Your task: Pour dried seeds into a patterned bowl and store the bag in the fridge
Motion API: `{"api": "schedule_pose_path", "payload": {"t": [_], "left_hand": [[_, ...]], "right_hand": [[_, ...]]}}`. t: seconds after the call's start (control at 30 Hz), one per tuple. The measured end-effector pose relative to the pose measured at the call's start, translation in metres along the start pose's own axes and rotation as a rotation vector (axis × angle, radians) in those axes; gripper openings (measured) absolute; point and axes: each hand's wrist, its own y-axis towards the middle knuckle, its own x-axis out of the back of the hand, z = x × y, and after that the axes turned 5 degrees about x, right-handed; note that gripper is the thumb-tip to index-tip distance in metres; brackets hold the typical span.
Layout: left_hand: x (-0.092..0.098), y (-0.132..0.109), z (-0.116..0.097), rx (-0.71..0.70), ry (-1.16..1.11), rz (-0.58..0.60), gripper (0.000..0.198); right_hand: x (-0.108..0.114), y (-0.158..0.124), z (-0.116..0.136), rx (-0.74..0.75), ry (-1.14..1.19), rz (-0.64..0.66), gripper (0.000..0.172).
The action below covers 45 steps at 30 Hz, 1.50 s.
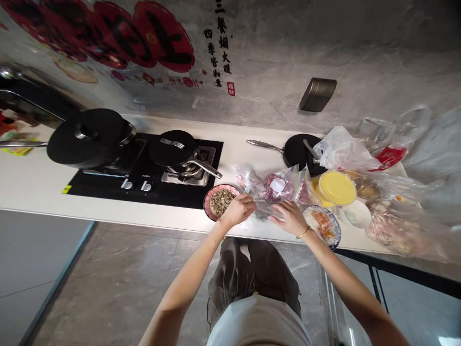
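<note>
Between my hands a clear plastic bag point(262, 210) with something dark in it lies near the counter's front edge. My left hand point(242, 209) has its fingers pinched together on the bag's left side, beside a red-rimmed plate point(209, 202) of sliced brown pieces. On the bag's right side rests my right hand point(290, 216), its fingers spread and touching the plastic. Just behind are a bag of dark red meat point(279, 186) with a white round label and another clear bag point(248, 181). To the right sits a blue-rimmed plate point(337, 232) with orange and pale shreds.
A black stove point(108, 188) at the left bears a large lidded pan point(86, 139) and a smaller lidded pot point(173, 148). Behind my right hand is a black pan point(300, 151). Yellow-lidded tub point(337, 188), white bowl point(356, 214) and filled plastic bags point(399, 230) crowd the right.
</note>
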Motion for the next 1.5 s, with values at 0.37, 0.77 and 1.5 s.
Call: {"api": "schedule_pose_path", "payload": {"t": [0.37, 0.77, 1.5], "left_hand": [[0.011, -0.004, 0.005, 0.036, -0.047, -0.059, 0.023], [0.001, -0.002, 0.005, -0.052, 0.037, -0.072, 0.022], [-0.05, -0.001, 0.025, 0.419, -0.59, 0.002, 0.045]], "right_hand": [[-0.024, 0.029, 0.022, 0.049, 0.0, -0.069, 0.021], [-0.033, 0.039, 0.029, -0.074, 0.109, -0.126, 0.014], [-0.078, -0.017, -0.019, -0.35, 0.803, -0.175, 0.057]]}}
